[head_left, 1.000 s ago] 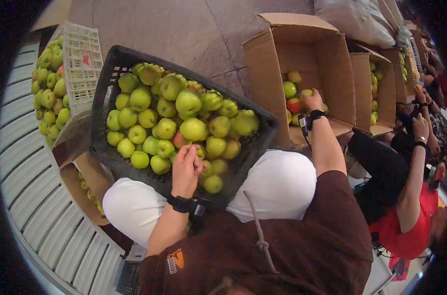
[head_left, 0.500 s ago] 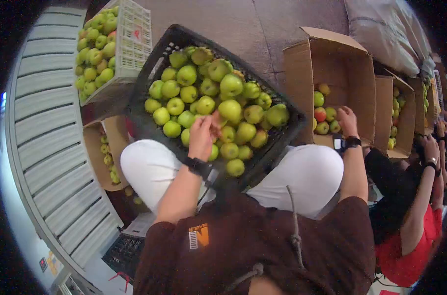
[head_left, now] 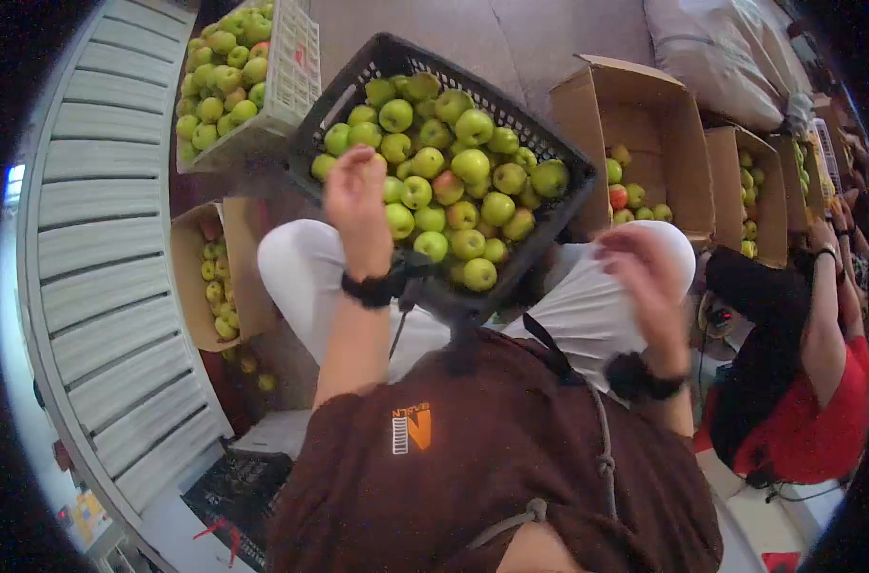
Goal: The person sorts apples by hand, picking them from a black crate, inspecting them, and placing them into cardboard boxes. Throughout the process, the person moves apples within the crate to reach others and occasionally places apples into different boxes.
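A black plastic crate (head_left: 541, 263) full of green apples (head_left: 471, 166) stands tilted in front of my knees; a few apples have a red blush. My left hand (head_left: 354, 205) is raised over the crate's near left side, its fingers bent together beside the apples. Whatever those fingers may hold is hidden. My right hand (head_left: 645, 282) hovers over my right knee, smeared by motion, with its fingers stretched out and apart and nothing visible in it. Just beyond it is an open cardboard box (head_left: 659, 158) with several apples along its near left side.
A white crate (head_left: 291, 72) heaped with apples stands at upper left, beside a slatted grey conveyor (head_left: 119, 239). Another cardboard box (head_left: 194, 277) with apples sits below it. More boxes (head_left: 771, 205) and a co-worker's arm (head_left: 821, 315) are at right, with a large sack (head_left: 716, 57) behind.
My left hand has lifted from the middle apples toward the crate's left side. The right hand has left the cardboard box and drawn back over my knee. The whole view has shifted slightly.
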Action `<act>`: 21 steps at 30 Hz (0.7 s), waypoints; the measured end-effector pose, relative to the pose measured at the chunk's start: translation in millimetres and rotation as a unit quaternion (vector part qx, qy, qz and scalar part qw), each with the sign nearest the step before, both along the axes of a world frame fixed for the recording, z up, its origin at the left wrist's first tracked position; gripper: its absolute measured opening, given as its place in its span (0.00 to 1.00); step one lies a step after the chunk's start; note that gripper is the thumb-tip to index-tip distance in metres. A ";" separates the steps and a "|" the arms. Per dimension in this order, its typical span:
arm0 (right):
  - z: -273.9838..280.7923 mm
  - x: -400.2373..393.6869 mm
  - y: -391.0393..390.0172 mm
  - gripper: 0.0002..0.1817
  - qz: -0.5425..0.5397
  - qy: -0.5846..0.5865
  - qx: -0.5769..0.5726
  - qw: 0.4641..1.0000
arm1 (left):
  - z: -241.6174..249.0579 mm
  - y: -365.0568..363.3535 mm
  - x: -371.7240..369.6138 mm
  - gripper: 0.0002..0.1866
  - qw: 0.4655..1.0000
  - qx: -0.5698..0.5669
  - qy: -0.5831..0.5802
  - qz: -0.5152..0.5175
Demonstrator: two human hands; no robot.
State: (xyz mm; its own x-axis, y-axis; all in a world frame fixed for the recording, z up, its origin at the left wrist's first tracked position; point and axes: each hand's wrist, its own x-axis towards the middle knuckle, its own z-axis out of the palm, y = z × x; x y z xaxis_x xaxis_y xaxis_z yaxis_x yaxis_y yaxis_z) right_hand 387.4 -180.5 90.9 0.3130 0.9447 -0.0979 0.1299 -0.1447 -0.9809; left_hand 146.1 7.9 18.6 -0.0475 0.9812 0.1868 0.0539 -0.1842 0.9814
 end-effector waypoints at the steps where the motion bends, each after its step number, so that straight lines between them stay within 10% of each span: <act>1: -20.1 -27.0 12.9 0.13 0.046 -0.062 -0.035 0.996 | 36.2 -6.7 -5.4 0.08 0.997 0.058 -0.056 -0.003; 4: -83.8 -73.0 41.4 0.15 0.153 -0.297 0.040 0.942 | 144.3 -47.1 -45.6 0.10 0.953 0.227 -0.200 -0.014; 8: 22.3 -101.4 66.3 0.20 0.107 -0.108 0.038 0.988 | 236.5 -106.9 -101.5 0.27 0.804 0.446 -0.324 -0.222; 16: 133.0 -12.9 56.2 0.21 0.081 -0.267 0.116 0.953 | 286.2 -99.0 -124.0 0.26 0.718 0.368 -0.349 -0.476; 20: 143.9 7.3 47.6 0.21 0.036 -0.309 0.083 0.947 | 293.2 -92.2 -125.5 0.20 0.449 0.142 -0.606 -0.641; 21: 146.4 13.2 47.4 0.21 0.026 -0.308 0.071 0.948 | 298.5 -89.7 -121.4 0.22 0.546 0.203 -0.560 -0.589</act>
